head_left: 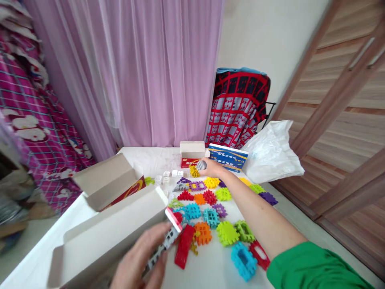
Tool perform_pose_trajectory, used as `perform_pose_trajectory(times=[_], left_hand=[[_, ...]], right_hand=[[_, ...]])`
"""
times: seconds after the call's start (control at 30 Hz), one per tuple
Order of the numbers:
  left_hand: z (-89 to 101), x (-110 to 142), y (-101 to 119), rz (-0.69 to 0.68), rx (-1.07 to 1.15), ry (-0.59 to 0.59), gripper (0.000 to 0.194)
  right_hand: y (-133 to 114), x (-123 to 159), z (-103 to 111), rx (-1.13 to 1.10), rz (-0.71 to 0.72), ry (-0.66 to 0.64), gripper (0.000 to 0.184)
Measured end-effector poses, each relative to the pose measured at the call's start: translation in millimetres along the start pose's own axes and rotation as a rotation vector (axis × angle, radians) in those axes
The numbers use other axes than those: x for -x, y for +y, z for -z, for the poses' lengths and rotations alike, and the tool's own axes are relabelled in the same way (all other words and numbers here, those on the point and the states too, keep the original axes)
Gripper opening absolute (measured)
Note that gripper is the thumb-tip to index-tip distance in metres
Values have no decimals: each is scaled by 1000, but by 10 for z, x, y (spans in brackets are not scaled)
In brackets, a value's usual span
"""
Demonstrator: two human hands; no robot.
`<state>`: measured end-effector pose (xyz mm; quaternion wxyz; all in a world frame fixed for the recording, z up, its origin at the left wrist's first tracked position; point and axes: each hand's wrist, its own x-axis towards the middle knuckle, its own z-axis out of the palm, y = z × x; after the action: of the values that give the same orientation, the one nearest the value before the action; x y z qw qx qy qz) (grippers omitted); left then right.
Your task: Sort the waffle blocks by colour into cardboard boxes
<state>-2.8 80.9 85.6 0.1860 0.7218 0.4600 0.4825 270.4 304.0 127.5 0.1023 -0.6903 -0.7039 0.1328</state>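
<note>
My left hand is closed around a grey toothed building piece, at the near side of an open cardboard box. Stretched out to the far side of the table, my right hand grips a grey piece, its shape partly hidden by the fingers. Just beside it lie yellow pieces, in front of a small red and white box. Between the hands, interlocking pieces lie in groups: blue, orange, red and lime green.
A second open box stands at the left edge of the white table. Behind my right hand are a blue box and a white plastic bag. Small white pieces lie at the back. A purple curtain hangs behind.
</note>
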Motion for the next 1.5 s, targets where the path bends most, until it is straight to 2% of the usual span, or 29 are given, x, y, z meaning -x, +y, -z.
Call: perform_pose_trajectory(times=[0.07,0.17,0.23,0.3,0.5,0.63,0.73,1.03,1.23,1.5], left_hand=[[418,-117,-89,-15,-122,0,38],[925,-225,-364,100,-348,32,38],[1114,-240,-570,51,-433,16,37],[1190,-221,-747,1,-456,-10,34],[1115,-97,-1049,-16,-420,8,31],[1069,-40,-1159,25,-381,75,31],[1066,-29,-1187,57,-343,111,33],[1067,-47,-1102,112,-243,135,34],[1092,-41,-1060,128,-209,126,34],[1096,-19,-1034,130,-203,111,35]], right_hand=[[-250,263,23,-38,88,-6,58],[-658,694,12,-135,234,-47,59],[-929,975,-43,-189,318,-110,59],[-1189,1222,-147,-220,380,-187,59],[-1838,1704,-666,-192,482,-347,56],[-2127,1870,-984,-100,518,-380,60],[-2290,1958,-1110,-4,522,-416,59],[-2549,2018,-1256,118,535,-500,62],[-2709,2037,-1231,267,533,-599,66],[-2629,2000,-1208,210,572,-612,59]])
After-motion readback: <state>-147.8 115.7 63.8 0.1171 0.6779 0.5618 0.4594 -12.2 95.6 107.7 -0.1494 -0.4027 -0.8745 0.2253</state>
